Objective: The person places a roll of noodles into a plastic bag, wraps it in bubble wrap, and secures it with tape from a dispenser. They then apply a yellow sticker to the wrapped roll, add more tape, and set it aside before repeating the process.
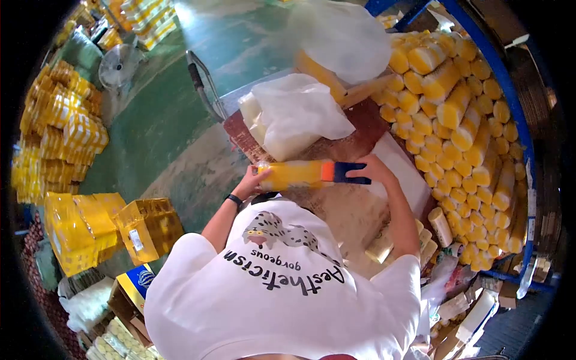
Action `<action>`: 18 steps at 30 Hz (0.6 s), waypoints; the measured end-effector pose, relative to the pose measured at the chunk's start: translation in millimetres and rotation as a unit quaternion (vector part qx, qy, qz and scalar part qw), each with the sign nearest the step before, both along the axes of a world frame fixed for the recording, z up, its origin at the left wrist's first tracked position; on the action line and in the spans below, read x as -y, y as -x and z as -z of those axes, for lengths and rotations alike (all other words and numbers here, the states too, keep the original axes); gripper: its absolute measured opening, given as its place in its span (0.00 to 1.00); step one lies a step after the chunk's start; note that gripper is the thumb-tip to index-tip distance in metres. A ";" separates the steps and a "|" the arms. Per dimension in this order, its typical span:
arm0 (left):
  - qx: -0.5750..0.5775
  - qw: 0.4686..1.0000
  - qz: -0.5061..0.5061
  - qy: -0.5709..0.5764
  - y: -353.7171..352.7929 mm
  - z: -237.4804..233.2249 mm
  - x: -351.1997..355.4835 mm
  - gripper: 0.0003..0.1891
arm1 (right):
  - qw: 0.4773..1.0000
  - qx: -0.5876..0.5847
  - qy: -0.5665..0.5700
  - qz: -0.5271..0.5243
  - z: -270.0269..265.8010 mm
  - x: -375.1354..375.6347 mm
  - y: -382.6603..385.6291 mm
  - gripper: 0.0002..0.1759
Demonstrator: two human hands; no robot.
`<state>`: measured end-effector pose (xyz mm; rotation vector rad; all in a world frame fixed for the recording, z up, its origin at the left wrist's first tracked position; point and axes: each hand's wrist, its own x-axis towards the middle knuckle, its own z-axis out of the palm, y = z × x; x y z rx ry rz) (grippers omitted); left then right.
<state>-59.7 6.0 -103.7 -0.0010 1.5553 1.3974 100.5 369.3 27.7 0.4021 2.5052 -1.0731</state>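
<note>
Just beyond my shirt front, a long yellow cylinder (293, 174) in clear wrap lies crosswise between my hands. At its left end, my left hand (257, 180) is closed with the thumb on top. My right hand (379, 170) grips a dark-blue forked piece (350, 173) at the right end, fingers around its tips. An orange band (327, 171) sits between the blue piece and the yellow length. Beyond the cylinder, crumpled white plastic sheeting (300, 108) covers a pale block on a worn red surface (367, 123).
Many yellow-ended rolls (459, 129) are stacked on the right inside a blue metal frame (529, 156). Yellow taped boxes (150, 225) stand at left, near piled yellow-and-white packs (66, 123). A cart handle (201, 81) rises behind the sheeting. Loose cartons (474, 318) lie lower right.
</note>
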 end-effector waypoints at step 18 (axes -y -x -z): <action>-0.006 1.000 0.008 0.029 -9.0 8.5 -3.5 0.39 | 0.989 0.116 -0.079 -0.034 17.2 -73.7 -25.7 0.36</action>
